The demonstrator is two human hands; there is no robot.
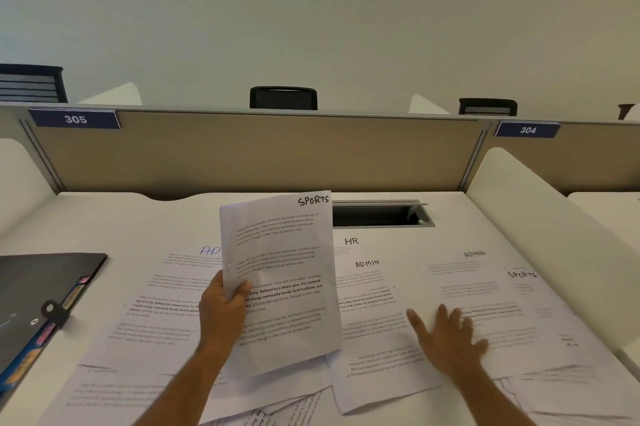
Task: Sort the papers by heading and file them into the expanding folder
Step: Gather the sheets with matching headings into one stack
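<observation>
You are seated at a white desk (450,242) in an office cubicle, closed at the far side by a tan partition (259,152) with number plates reading 305 (75,119) and 304 (527,130), and the tops of black chairs (283,98) show beyond it. Your left hand (221,311) is clenched on the left edge of a sheet headed SPORTS (282,273), thumb on its face, and the sheet stands raised and tilted above the desk. Your right hand (448,335) lies released, fingers spread flat, on the loose papers to the right, touching a sheet there without gripping it. Spread under and around both hands are many printed sheets: one headed ADMIN (372,301) just right of the held sheet, one headed HR (349,245) beyond it, a second SPORTS sheet (526,290) at the far right, and a sheet with blue handwriting beginning AD (173,287) at the left, partly hidden behind the raised page. Several sheets overlap, and some lie upside down to you. The black expanding folder (45,290) rests at the near left edge of the desk, well apart from your hands, with coloured tabs visible along its side. A cable slot (381,216) opens in the desk, far of the papers.
</observation>
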